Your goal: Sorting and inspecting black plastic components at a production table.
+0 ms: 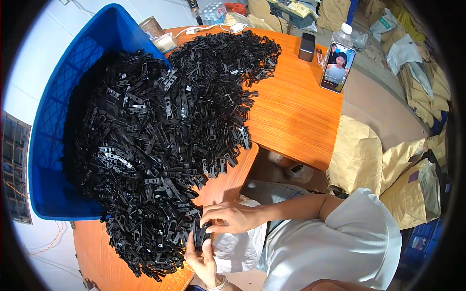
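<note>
My left hand (201,259), with a band at its wrist, is closed around a small bunch of black plastic clip-like pieces (198,235). My right hand (233,217) reaches in from above, its fingers bent and pinched down onto the same pieces. How many there are cannot be made out. Both hands meet at the table edge, beside a large heap of black plastic clip-like pieces (160,131). The heap spills out of a tipped blue plastic crate (68,206) and spreads over the orange wooden table (296,111).
A phone (337,68) showing a picture leans on a clear bottle (345,34) with a white cap. A small dark box (307,47) stands beside it. Brown paper sacks (357,155) lie to the right. A white cable (213,26) runs along the table's far edge.
</note>
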Demonstrator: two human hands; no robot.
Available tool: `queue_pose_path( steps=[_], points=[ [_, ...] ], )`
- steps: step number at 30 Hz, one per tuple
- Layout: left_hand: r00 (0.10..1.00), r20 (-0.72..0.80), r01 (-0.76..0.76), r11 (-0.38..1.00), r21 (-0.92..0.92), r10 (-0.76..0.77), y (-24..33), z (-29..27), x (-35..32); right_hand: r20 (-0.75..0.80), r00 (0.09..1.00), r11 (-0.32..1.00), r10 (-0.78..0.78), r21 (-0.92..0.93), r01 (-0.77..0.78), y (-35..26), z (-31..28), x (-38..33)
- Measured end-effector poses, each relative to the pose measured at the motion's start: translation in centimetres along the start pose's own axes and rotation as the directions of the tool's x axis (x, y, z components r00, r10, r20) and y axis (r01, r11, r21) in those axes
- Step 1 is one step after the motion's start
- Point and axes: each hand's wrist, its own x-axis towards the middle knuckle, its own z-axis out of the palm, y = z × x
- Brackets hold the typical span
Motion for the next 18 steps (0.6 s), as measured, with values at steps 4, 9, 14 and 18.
queue_pose_path(
  steps=[4,9,14,18],
  points=[
    [0.998,-0.050,-0.042,0.999,0.012,0.043,0.0,1.0,-0.1,0.036,0.999,1.000,0.027,-0.011,-0.027,0.4,-0.1,-0.2],
    [0.992,-0.075,-0.094,0.989,0.112,0.103,-1.0,1.3,-0.2,0.003,1.000,1.000,-0.009,-0.018,0.009,0.4,-0.2,-0.2],
    [0.956,-0.097,-0.222,0.899,0.376,0.277,-1.3,1.4,-0.2,-0.004,0.990,0.989,-0.143,0.039,0.143,1.5,-0.8,0.0],
    [0.959,-0.094,-0.199,0.874,0.443,0.266,-0.1,2.3,-1.0,0.187,0.979,0.941,0.079,0.311,-0.136,1.2,-1.7,-0.1]
  ],
)
